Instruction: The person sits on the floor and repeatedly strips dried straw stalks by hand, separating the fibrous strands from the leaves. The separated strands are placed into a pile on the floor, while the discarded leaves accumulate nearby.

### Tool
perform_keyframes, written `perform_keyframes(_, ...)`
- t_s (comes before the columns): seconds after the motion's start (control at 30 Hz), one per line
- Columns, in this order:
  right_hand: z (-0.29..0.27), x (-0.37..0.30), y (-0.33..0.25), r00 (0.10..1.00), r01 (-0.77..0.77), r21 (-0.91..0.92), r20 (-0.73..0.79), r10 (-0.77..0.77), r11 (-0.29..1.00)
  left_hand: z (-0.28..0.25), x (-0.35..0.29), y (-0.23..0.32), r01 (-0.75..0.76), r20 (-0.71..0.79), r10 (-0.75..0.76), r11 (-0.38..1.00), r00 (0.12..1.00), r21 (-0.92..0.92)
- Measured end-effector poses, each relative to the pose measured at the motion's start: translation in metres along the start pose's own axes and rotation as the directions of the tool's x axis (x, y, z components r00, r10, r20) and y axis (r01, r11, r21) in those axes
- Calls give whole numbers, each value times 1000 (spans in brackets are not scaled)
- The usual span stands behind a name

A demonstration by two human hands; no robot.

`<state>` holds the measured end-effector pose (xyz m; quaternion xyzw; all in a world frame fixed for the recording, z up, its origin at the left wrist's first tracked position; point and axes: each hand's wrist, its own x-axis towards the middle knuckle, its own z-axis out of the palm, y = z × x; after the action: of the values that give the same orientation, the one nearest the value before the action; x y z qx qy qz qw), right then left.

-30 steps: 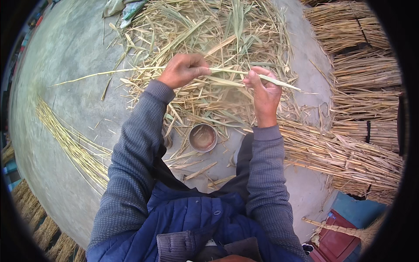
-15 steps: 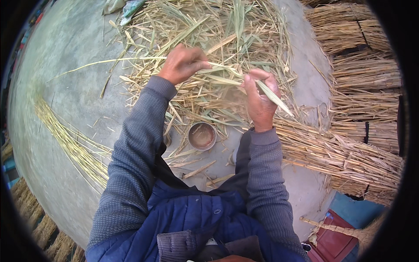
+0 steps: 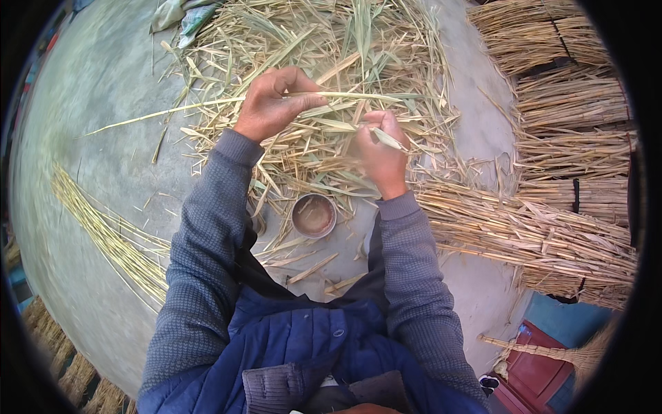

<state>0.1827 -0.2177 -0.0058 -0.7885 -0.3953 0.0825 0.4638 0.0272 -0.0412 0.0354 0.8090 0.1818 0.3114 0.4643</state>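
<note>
My left hand [image 3: 270,105] is closed round a long pale reed stalk [image 3: 172,110]. The stalk's thin end reaches out to the left, and its other end runs right past my thumb. Lower and to the right, my right hand [image 3: 383,160] is closed on a strip of pale green leaf [image 3: 388,139], whose tip sticks out beside the thumb. Both hands are above a wide heap of dry leaf scraps [image 3: 303,52]. Part of the leaf strip is hidden inside my right fist.
A round metal bowl [image 3: 314,215] stands on the concrete floor between my feet. Peeled stalks [image 3: 114,238] lie at left. A bundle of unpeeled stalks [image 3: 510,231] lies at right, below tied bundles [image 3: 572,103]. A red object [image 3: 534,366] and a broom-like bundle [image 3: 552,352] are lower right.
My right hand has moved left and closed tighter, with the leaf strip drawn away from the stalk. My left hand has shifted slightly left, still holding the stalk.
</note>
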Motion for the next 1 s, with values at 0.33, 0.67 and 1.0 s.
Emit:
perform_keyframes(0.33, 5, 21, 38, 979, 87, -532, 202, 26, 842, -5, -4, 5, -219, -79, 266, 900, 961, 377)
perform_keyframes(0.67, -38, 38, 14, 942, -121, 501, 329, -59, 857, -1, 2, -19, -130, 66, 117, 959, 991, 253)
perform_keyframes(1.0, -41, 30, -8, 941, -244, 614, 337, 30, 751, -6, -1, -10, 277, 302, -219, 947, 928, -165)
